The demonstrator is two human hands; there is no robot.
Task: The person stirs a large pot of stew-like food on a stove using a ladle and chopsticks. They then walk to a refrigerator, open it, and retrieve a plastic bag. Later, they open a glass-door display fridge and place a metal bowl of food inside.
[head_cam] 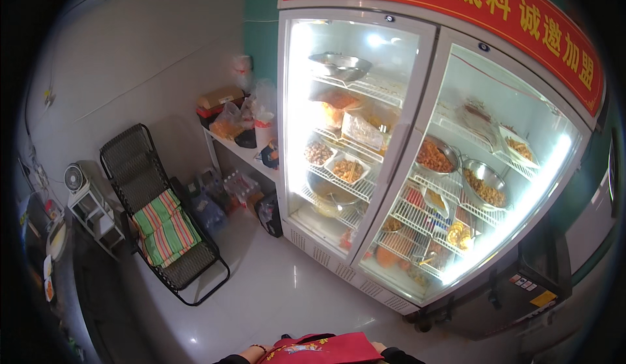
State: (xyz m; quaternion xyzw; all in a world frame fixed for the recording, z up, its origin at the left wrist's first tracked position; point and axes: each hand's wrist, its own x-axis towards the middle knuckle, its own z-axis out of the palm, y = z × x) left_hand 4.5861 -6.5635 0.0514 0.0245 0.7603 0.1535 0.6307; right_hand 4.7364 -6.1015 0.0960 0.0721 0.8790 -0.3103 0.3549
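Observation:
At the bottom edge is a red apron or cloth [323, 349] with a printed pattern. My left hand [259, 350] is at its left side, with a beaded bracelet on the wrist and a dark sleeve behind. At its right side is a small part of my right hand [379, 347], beside another dark sleeve. The cloth and the frame's edge hide the fingers of both hands. Ahead stands a two-door glass display fridge [430, 90], both doors closed, with steel bowls and trays of food on wire shelves.
A reclining chair [168, 217] with a striped cushion stands on the left. Near it are a white rack [98, 212] with a small fan, and a dark counter at the far left. A table [234, 149] with bags has bottles beneath. A dark appliance [518, 290] is at the lower right.

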